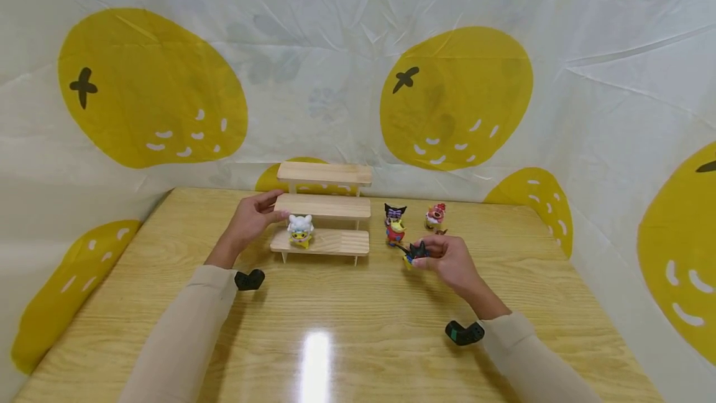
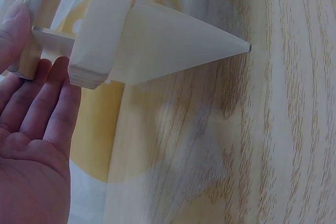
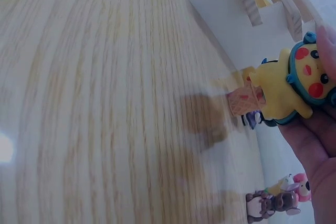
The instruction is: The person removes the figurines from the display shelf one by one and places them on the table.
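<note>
A three-tier wooden display stand [image 1: 330, 206] rises near the back of the table. At the left end of its middle tier, my left hand [image 1: 250, 221] grips the board, thumb on top and fingers [image 2: 39, 103] beneath. A yellow figurine in a white hood [image 1: 300, 232] stands on the lowest tier, toward the left. My right hand [image 1: 452, 261] pinches a yellow figurine with a black-eared hood [image 1: 417, 250] to the right of the stand. Its red-cheeked face and yellow body [image 3: 281, 90] show in the right wrist view, tilted sideways.
Right of the stand are a red-and-blue figurine [image 1: 394, 234], a dark-eared figurine [image 1: 394, 211] behind it, and a red-topped figurine [image 1: 435, 215]. A brown figurine [image 3: 262, 206] is partly hidden by my right hand in the head view. A fruit-patterned cloth [image 1: 319, 98] hangs behind the table.
</note>
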Demonstrator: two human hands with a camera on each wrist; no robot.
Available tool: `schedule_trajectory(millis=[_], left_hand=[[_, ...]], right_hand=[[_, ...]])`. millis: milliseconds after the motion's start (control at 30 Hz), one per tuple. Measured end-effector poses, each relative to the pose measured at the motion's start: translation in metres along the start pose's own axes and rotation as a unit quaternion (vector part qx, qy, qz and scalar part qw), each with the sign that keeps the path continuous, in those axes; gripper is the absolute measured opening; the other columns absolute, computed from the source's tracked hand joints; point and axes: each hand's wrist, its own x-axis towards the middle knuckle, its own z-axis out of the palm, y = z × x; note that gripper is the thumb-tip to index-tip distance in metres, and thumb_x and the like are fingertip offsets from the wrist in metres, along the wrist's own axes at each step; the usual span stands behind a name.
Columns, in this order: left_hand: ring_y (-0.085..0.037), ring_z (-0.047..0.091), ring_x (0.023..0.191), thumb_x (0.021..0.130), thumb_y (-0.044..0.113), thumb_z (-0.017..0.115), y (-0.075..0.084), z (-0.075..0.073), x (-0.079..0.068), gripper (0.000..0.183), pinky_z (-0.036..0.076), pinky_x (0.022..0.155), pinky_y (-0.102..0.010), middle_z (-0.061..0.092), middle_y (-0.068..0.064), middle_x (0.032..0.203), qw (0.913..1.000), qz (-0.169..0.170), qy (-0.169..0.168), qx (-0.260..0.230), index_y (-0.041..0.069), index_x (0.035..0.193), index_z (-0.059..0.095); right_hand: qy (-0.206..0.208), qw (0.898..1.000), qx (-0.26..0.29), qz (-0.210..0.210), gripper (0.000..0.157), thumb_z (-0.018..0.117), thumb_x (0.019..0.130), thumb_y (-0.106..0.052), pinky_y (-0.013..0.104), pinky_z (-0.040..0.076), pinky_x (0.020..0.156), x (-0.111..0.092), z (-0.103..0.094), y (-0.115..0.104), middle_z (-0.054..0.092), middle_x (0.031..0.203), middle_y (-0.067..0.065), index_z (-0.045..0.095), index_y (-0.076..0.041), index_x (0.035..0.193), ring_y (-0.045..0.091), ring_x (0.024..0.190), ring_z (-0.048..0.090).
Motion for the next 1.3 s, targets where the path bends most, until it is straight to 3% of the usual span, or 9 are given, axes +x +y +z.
schedule_trajectory(millis=[433, 1300], left_hand=[[-0.037, 0.035, 0.156, 0.100, 0.022, 0.073, 0.002, -0.004, -0.001, 0.067, 0.039, 0.124, -0.052, 0.035, -0.015, 0.169, 0.9999, -0.014, -0.001, -0.001, 0.009, 0.159, 0.045], [-0.037, 0.036, 0.156, 0.100, 0.023, 0.072, 0.001, -0.001, -0.001, 0.067, 0.037, 0.126, -0.052, 0.036, -0.015, 0.168, 1.0000, -0.008, 0.000, 0.003, 0.008, 0.159, 0.044]], right_hand=[[0.017, 1.000, 0.003, 0.011, 0.031, 0.080, 0.085, 0.007, 0.018, 0.062, 0.076, -0.002, -0.007, 0.006, 0.075, 0.113, 0.031, 0.071, 0.012, 0.115, 0.004, 0.090, 0.077], [0.033, 0.999, 0.000, 0.013, 0.031, 0.080, 0.087, 0.005, 0.017, 0.061, 0.076, -0.006, -0.023, 0.015, 0.074, 0.113, 0.033, 0.071, 0.014, 0.115, 0.002, 0.088, 0.076]])
